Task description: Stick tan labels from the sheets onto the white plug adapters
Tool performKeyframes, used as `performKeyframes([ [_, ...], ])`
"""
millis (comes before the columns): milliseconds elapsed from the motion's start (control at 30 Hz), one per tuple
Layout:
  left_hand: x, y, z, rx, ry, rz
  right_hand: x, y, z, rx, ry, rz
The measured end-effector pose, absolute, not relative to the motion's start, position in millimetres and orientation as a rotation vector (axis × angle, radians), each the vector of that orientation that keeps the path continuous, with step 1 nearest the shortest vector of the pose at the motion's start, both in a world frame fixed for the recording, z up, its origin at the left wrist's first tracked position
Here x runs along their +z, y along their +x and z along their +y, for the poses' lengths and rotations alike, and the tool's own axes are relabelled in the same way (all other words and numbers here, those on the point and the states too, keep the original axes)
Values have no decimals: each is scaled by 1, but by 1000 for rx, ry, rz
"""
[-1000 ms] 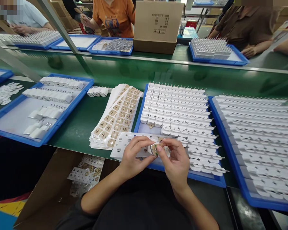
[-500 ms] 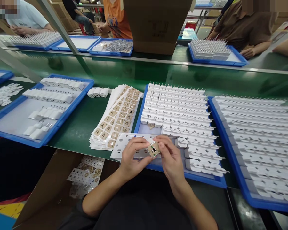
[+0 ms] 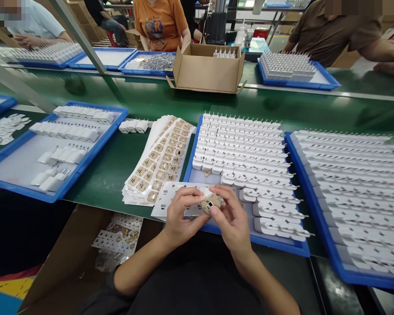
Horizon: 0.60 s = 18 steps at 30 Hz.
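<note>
Between my two hands is a white plug charger (image 3: 210,202), its end face turned up at me and covered by a tan sticker with a dark slot. My left hand (image 3: 184,212) pinches it from the left side. The fingers of my right hand (image 3: 231,214) close round its right side, and the thumb presses on the sticker face. Under my hands lies a white backing sheet (image 3: 166,199) with small dark marks. Left of it is a fanned pile of sticker sheets (image 3: 159,162) with tan stickers. A blue tray (image 3: 188,170) holds rows of white chargers (image 3: 243,144).
More chargers fill a blue tray (image 3: 339,271) on the right. A part-filled blue tray (image 3: 57,194) lies left, with several chargers (image 3: 133,126) beside it. An open cardboard box (image 3: 210,72) stands across the bench. Below the edge, a carton holds used sheets (image 3: 118,238). Co-workers sit opposite.
My right thumb has moved down onto the sticker face, and the charger has tilted slightly. Across the bench, the cardboard box has come down, showing chargers inside and a person in orange behind.
</note>
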<state>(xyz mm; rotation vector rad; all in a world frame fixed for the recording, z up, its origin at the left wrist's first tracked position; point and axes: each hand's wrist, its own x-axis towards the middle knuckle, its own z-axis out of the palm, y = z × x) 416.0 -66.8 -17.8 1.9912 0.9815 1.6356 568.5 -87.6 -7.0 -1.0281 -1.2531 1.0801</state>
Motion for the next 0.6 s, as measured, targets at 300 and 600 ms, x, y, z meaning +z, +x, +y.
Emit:
performKeyframes([
  [300, -18, 420, -67, 1688, 2109, 1010, -10, 557, -84, 1023, -932, -1226],
  [600, -22, 423, -68, 1727, 2178, 981, -10, 552, -81, 1066, -868, -1067],
])
